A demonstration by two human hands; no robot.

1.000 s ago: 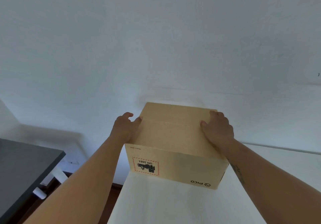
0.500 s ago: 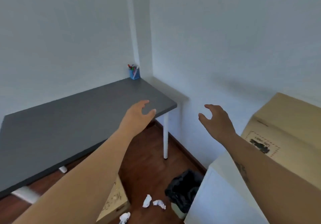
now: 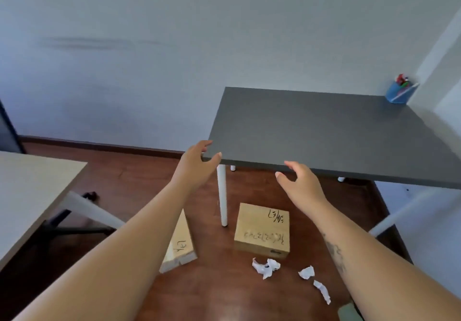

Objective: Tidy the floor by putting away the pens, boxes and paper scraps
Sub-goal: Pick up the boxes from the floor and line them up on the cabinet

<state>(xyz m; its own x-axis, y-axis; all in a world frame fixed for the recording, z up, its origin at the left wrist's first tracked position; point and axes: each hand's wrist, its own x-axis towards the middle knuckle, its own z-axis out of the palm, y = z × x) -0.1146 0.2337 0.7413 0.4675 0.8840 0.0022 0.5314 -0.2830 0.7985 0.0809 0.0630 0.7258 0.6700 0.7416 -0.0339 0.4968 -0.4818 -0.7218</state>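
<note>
Materials: a flat-topped cardboard box (image 3: 262, 231), matt tan with black handwriting on the lid, is seen on the dark red-brown wood floor (image 3: 139, 178), just beside the round white leg (image 3: 222, 196) of the grey table (image 3: 324, 131). A second box (image 3: 180, 246), also tan and handwritten, lies tilted to its left and is partly covered by the left forearm. Three crumpled white paper scraps (image 3: 265, 267) lie on the floor in front of the first box, apart from one another. The tabletop is smooth, thin-edged and rectangular. Pens (image 3: 403, 80) stand in a blue holder (image 3: 399, 92) at its far right corner.

Hands: the left hand (image 3: 197, 163) is held out with fingers loosely spread and nothing in it. It is seen in front of the table's near corner, and contact cannot be judged. The right hand (image 3: 299, 183) is likewise spread and empty, below the table's front edge.

Change: one second ago both palms were pressed on a large box set on a white cabinet. Half a second ago the hands were already off it. Since then the view has swung left, so that box, the cabinet and a black bin bag are no longer seen, and both floor boxes are now in view.

Surroundings: a pale beige table (image 3: 32, 188) with slanted legs stands at the left. A plain bluish wall and dark skirting run behind. The white leg stands between the two boxes.
</note>
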